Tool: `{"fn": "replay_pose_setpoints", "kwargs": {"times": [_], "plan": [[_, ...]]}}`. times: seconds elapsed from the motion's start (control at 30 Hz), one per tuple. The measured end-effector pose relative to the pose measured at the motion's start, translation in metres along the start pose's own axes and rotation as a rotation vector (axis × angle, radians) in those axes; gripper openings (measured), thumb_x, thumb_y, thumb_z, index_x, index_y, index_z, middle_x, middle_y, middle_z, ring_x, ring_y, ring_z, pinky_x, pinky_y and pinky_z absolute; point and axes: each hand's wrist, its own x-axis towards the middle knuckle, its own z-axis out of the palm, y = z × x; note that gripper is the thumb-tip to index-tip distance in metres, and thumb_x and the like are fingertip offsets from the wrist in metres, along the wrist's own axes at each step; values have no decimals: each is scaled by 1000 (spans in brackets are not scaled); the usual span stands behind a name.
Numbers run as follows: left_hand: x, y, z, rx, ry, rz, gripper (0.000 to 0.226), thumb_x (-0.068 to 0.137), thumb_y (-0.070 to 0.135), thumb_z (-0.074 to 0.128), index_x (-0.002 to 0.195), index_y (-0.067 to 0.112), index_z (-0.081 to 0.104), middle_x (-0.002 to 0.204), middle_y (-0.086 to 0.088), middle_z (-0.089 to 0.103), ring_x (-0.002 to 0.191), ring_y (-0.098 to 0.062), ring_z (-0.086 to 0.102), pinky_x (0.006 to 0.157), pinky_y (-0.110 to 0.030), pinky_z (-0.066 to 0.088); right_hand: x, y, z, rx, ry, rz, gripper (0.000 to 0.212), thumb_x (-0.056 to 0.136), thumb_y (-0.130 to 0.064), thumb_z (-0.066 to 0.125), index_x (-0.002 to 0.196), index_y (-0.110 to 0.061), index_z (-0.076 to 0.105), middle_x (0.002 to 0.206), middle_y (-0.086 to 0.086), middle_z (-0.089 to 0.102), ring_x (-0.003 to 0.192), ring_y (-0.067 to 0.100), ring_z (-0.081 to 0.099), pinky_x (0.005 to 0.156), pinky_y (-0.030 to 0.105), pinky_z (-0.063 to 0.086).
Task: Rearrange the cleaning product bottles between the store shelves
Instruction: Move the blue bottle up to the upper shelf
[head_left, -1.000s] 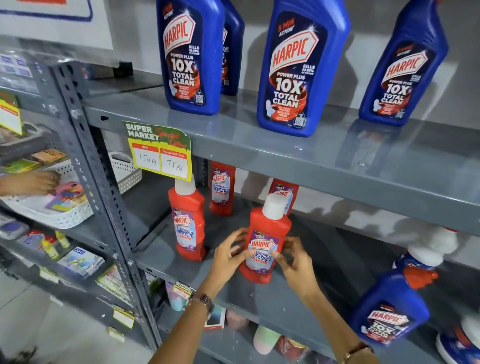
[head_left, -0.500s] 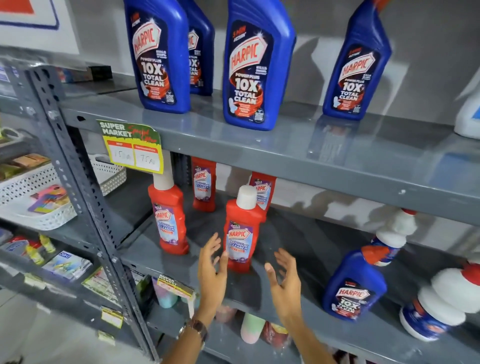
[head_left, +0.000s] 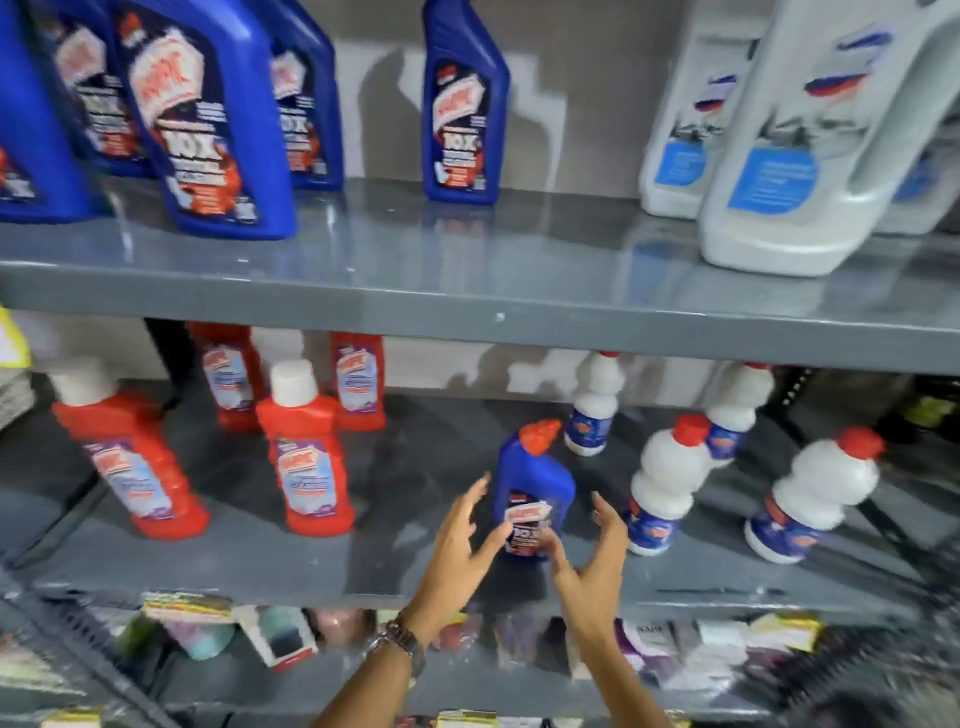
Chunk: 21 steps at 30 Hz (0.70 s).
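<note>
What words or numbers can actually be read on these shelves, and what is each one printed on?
"10X": large blue bottle on the upper shelf; its red logo is smeared.
"10X", faint: small blue bottle between the left hand and right hand.
Unreadable from blur: red bottles, white bottles, grey jugs, shelf-edge tags.

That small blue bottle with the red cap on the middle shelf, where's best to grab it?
Probably by the wide lower body of the small blue bottle, from the front, left hand and right hand on either side. It stands upright, its neck is narrow and angled, and white bottles crowd its right.
</note>
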Motion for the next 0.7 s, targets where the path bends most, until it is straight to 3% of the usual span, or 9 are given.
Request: {"fn": "replay_pose_setpoints", "kwargs": {"times": [0.1, 0.23, 0.27, 0.33, 0.4, 0.5, 0.6, 0.7], "plan": [[6, 0, 17, -26, 56, -28, 53, 86, 20, 60, 125, 43, 34, 130, 22, 41, 117, 7, 48, 92, -14, 44, 19, -2, -10, 119, -173, 80, 62, 76, -18, 72, 129, -20, 40, 133, 4, 49, 120, 19, 49, 99, 19, 42], [14, -2, 22, 12, 141, -41, 52, 86, 20, 61, 132, 29, 39, 124, 18, 46, 117, -9, 52, 95, -37, 49, 34, -5, -16, 124, -297, 88, 49, 81, -15, 68, 125, -19, 47, 127, 8, 58, 114, 16, 58, 99, 39, 49], [16, -1, 22, 36, 157, -38, 50, 86, 19, 60, 132, 25, 41, 124, 13, 49, 116, -12, 53, 95, -33, 49, 35, -5, -16, 130, -311, 88, 46, 81, -16, 67, 123, -21, 48, 124, 8, 60, 111, 10, 60, 97, 36, 50], [18, 2, 23, 87, 176, -36, 47, 86, 15, 60, 130, 16, 44, 125, 2, 51, 114, -19, 54, 86, -11, 48, 35, -7, -16, 134, -320, 89, 42, 82, -13, 66, 118, -25, 49, 119, 4, 62, 104, -3, 60, 91, 24, 52], [20, 4, 23, 114, 183, -48, 46, 86, 14, 61, 129, 12, 46, 125, -5, 54, 111, -20, 56, 76, 0, 43, 36, -7, -16, 147, -315, 95, 40, 82, -10, 66, 116, -25, 50, 116, 3, 63, 100, -5, 61, 88, 21, 53], [18, 7, 22, 81, 181, -57, 46, 85, 14, 62, 129, 12, 47, 126, -8, 56, 107, -17, 58, 77, -1, 44, 37, -7, -17, 167, -314, 117, 39, 82, -8, 66, 114, -24, 51, 114, 5, 64, 100, 3, 62, 88, 27, 54], [15, 11, 22, 70, 181, -52, 44, 84, 14, 64, 126, 14, 49, 124, -7, 58, 105, -18, 60, 77, -5, 47, 34, -10, -19, 175, -307, 104, 38, 80, -5, 66, 110, -25, 53, 109, 3, 65, 96, 0, 63, 82, 20, 54], [5, 18, 16, 72, 187, -34, 44, 84, 10, 63, 126, 11, 50, 119, -2, 58, 102, -13, 59, 74, -2, 45, 23, -16, -21, 193, -295, 91, 37, 80, -6, 68, 105, -30, 54, 106, 0, 66, 97, 9, 64, 80, 22, 54]]}}
